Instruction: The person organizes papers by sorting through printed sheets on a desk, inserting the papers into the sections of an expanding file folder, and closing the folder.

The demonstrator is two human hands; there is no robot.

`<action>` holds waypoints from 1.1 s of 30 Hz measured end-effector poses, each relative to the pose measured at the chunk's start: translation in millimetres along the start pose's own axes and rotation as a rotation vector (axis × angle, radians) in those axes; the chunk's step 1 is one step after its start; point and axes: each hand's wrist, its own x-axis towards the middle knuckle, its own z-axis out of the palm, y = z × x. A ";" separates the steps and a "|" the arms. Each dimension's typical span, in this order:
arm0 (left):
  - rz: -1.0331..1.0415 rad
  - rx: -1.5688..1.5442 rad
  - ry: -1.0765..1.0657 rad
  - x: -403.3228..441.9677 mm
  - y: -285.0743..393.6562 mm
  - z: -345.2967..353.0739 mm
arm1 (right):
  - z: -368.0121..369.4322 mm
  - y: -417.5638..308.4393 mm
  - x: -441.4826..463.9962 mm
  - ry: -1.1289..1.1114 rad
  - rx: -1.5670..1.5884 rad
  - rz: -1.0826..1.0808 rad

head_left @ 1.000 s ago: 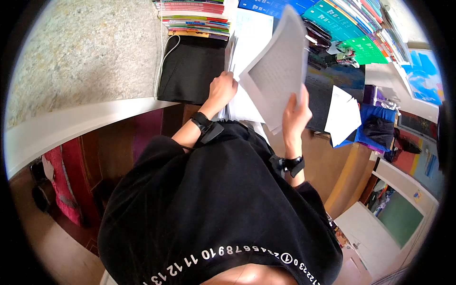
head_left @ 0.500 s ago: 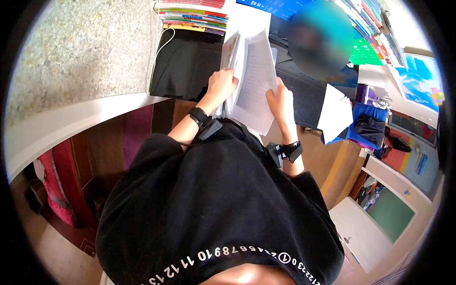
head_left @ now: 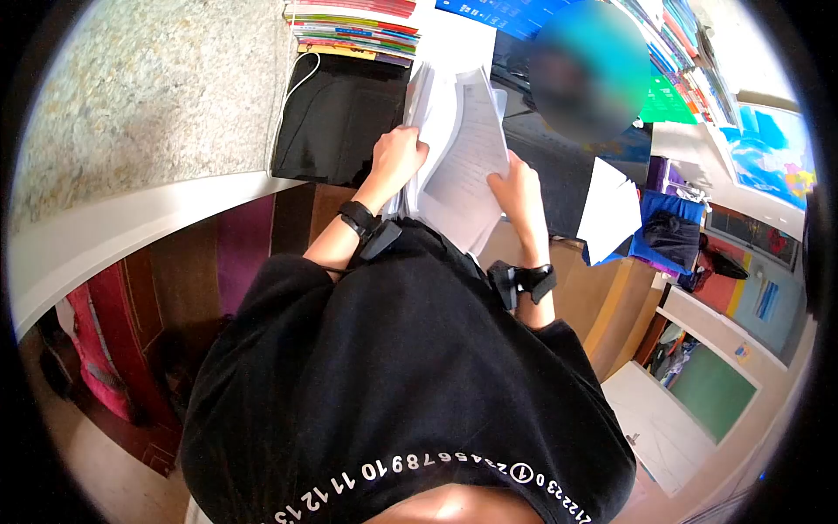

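In the head view, the left hand (head_left: 400, 163) is closed, its fingers curled in at the left side of a bundle of pages (head_left: 421, 109) near the surface's near edge; its fingertips are hidden among the paper. The right hand (head_left: 520, 192) is nearly closed, pinching the right edge of the printed sheets (head_left: 463, 157) between thumb and fingers. These sheets bow between the hands, tilted up from the surface (head_left: 572, 179), their lower end close to the person's waist; the print is too small to read.

Left of the bundle lies a flat black item (head_left: 340, 118), with a white cable (head_left: 281, 113) along its left side and a stack of books (head_left: 353, 31) beyond it. Toward the surface's far edge are a blue cover (head_left: 497, 16) and, further right, a green cover (head_left: 669, 103) below a row of books (head_left: 685, 48). A round blur hides part of that area. At the surface's near right corner lie loose white papers (head_left: 609, 210).
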 end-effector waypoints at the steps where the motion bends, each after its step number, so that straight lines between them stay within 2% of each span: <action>1: 0.001 -0.014 0.006 -1.0 0.0 0.4 | -9.7 -1.8 -2.7 -0.024 0.073 -0.014; 5: 0.033 -0.043 0.015 -1.3 3.2 1.1 | -14.4 5.0 5.8 -0.133 0.071 0.035; 8: 0.017 -0.024 -0.030 -0.2 5.0 -0.6 | -1.8 18.0 16.4 -0.127 0.147 0.015; 12: 0.039 -0.031 -0.019 -1.1 0.9 -1.2 | 8.5 22.0 39.9 -0.175 0.061 0.054; 15: 0.030 -0.033 -0.021 -2.3 1.8 -3.4 | 27.5 34.7 65.7 -0.167 0.014 0.004; 19: 0.030 -0.037 -0.008 -3.2 0.1 -2.3 | 47.5 25.1 70.4 -0.023 -0.151 -0.114; 24: 0.033 -0.026 0.014 -4.7 -7.8 -3.2 | 45.7 6.0 44.2 0.175 -0.284 -0.016; 27: 0.006 -0.016 -0.065 -4.1 -4.0 -8.2 | 45.7 2.7 33.9 0.152 -0.237 0.022; 30: 0.026 0.005 -0.134 -2.3 0.7 -9.2 | 60.2 6.9 33.2 0.221 -0.137 -0.073; 33: 0.037 -0.006 -0.126 -2.8 1.2 -4.9 | 72.8 1.5 36.7 0.158 -0.013 -0.127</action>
